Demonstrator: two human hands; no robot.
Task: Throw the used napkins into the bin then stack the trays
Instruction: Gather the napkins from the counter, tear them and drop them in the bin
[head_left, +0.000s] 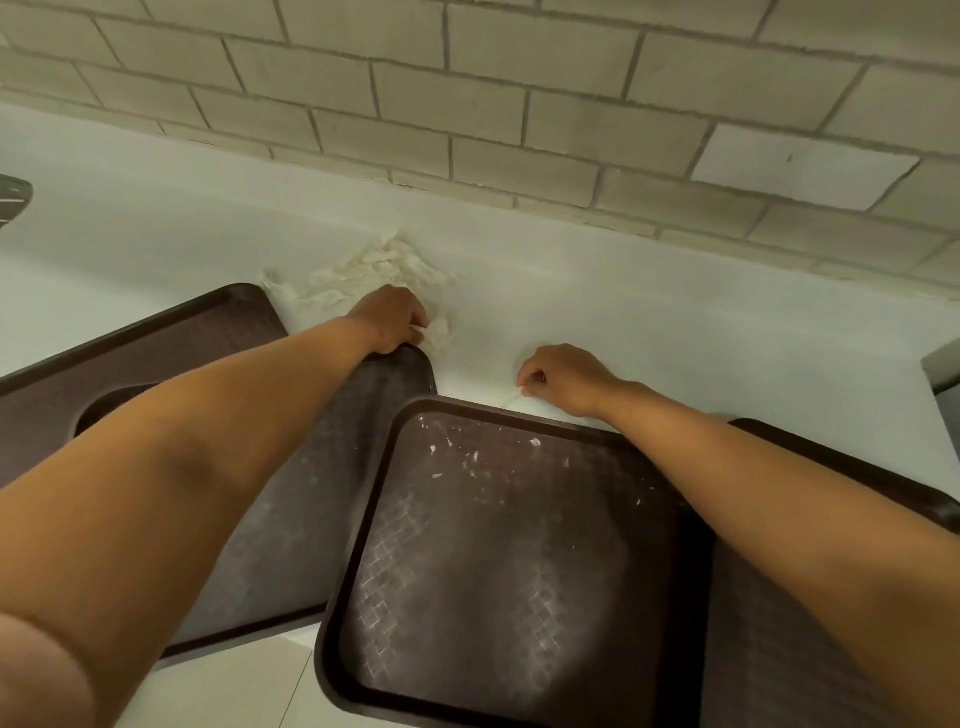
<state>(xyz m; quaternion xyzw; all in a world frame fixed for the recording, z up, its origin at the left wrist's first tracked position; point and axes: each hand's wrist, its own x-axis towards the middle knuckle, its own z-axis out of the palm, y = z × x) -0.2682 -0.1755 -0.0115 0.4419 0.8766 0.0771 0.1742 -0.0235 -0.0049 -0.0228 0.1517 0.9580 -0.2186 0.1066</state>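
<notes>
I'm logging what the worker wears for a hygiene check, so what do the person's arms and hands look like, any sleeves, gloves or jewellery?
Both forearms are bare right up to the picture's edge, with no sleeve in sight. The left hand and the right hand wear no gloves. No watch, bracelet or ring shows on the sides facing the head camera. Nails are too small to judge.

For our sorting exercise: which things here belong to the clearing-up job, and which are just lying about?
Part of the job:
crumpled napkins
left tray
middle tray
right tray
left hand, gripping a napkin
right hand, pinching a thin scrap

Just lying about:
grey object at the left edge
tiled wall
</notes>
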